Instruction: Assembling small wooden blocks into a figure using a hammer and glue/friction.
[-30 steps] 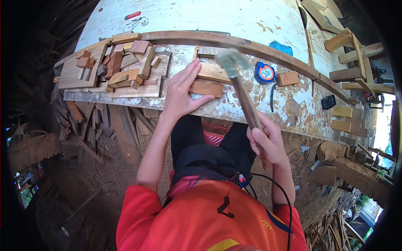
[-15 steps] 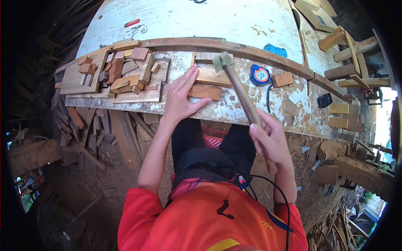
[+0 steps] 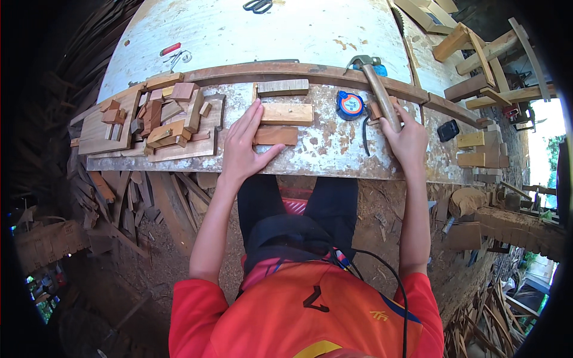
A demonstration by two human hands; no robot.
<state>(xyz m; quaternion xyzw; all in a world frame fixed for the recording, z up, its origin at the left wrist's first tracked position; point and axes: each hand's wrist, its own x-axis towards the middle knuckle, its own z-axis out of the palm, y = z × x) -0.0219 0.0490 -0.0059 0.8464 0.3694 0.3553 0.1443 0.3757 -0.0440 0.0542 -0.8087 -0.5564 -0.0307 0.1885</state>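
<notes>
A claw hammer [image 3: 378, 89] rests across the wooden rail at the right, its head beyond the rail. My right hand [image 3: 407, 138] is closed round the lower part of its wooden handle, partly over a small wood block [image 3: 375, 111]. My left hand [image 3: 245, 146] lies flat with spread fingers at the left ends of a joined wood piece. That piece has a pale middle block [image 3: 287, 114], a greyish far block [image 3: 283, 88] and a reddish near block [image 3: 276, 136], with a thin strip at the left. A blue and orange tape measure [image 3: 350, 105] sits between the piece and the hammer.
Several wood offcuts [image 3: 160, 119] are heaped on boards at the left. The wooden rail [image 3: 239, 70] crosses the paint-worn bench [image 3: 322, 156]. Black scissors [image 3: 258, 6] and a red lighter-like object [image 3: 170, 49] lie beyond it. A small black case [image 3: 447, 130] is at the right.
My right hand has swung the hammer away from the wood piece to the right and lowered it onto the bench and rail. My left hand stays at the piece. The view has shifted slightly.
</notes>
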